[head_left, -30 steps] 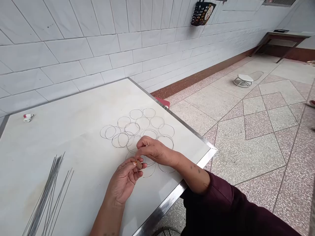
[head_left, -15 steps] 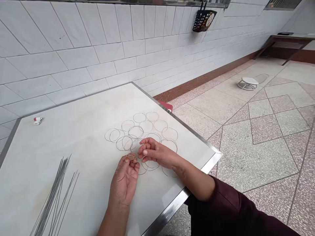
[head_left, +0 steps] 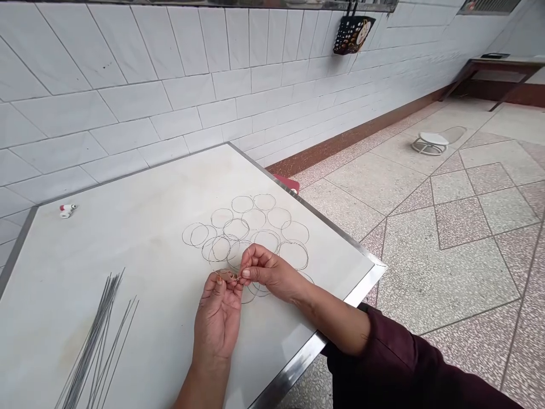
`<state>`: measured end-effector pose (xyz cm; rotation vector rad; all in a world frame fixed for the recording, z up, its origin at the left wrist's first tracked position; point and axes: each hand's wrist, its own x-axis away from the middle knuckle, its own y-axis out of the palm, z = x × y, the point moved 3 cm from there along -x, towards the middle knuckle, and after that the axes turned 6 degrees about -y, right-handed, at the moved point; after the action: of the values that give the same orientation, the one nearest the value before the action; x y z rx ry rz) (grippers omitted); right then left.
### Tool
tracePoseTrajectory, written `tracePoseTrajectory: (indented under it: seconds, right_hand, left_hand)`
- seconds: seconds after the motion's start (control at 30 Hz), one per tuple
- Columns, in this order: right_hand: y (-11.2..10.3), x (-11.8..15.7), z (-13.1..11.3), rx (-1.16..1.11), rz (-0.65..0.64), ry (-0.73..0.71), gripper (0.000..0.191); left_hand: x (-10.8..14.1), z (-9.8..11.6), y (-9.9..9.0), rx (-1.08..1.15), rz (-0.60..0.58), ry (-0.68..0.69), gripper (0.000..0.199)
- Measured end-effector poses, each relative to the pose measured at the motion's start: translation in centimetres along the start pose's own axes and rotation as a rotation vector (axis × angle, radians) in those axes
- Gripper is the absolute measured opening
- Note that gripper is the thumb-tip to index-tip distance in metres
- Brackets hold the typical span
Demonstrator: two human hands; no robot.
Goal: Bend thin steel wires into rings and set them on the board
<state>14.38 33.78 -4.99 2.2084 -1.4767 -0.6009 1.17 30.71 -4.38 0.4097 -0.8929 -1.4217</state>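
My left hand (head_left: 219, 318), palm up, pinches a small flat brown piece (head_left: 225, 275) between thumb and fingers. A thin wire loop rises from the piece. My right hand (head_left: 266, 272) is closed on the wire just right of the brown piece, its thumb and forefinger pressed together close to my left fingertips. Around and beyond my hands, several thin wire rings (head_left: 236, 229) lie on the white table (head_left: 140, 227), some overlapping. My hands partly cover the nearer rings.
Straight wires (head_left: 96, 335) lie in a bundle at the table's left front. Small red and white items (head_left: 67, 211) sit near the far left corner. A tiled wall borders the back; a red object (head_left: 288, 183) shows beyond the right edge. A low white stool (head_left: 431, 142) stands on the floor.
My right hand has lowered and its thumb and forefinger have closed at the wire beside the brown piece. My left hand has shifted slightly right, still holding the piece.
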Motion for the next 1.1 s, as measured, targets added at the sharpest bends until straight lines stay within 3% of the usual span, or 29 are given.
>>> tracePoseTrajectory:
  seconds: [0.43,0.9,1.0,1.1]
  right_hand:
    - [1.5,0.1,1.3,0.108,0.128,-0.024,0.035]
    - [1.4,0.4,1.7,0.094,0.102,0.068,0.034]
    - [1.1,0.4,1.2,0.182,0.094,0.059,0.038]
    - [0.3,0.2,0.3,0.405,0.135,-0.034,0.04]
  left_hand:
    - [-0.5,0.0,-1.5,0.007,0.144,0.078,0.016]
    - [-0.5,0.5,-1.5,-0.085,0.228,0.111,0.016]
    - [-0.4,0.6,-1.4,-0.148,0.222,0.123,0.016]
    - [-0.3,0.4,-1.3,-0.242,0.193,0.102,0.016]
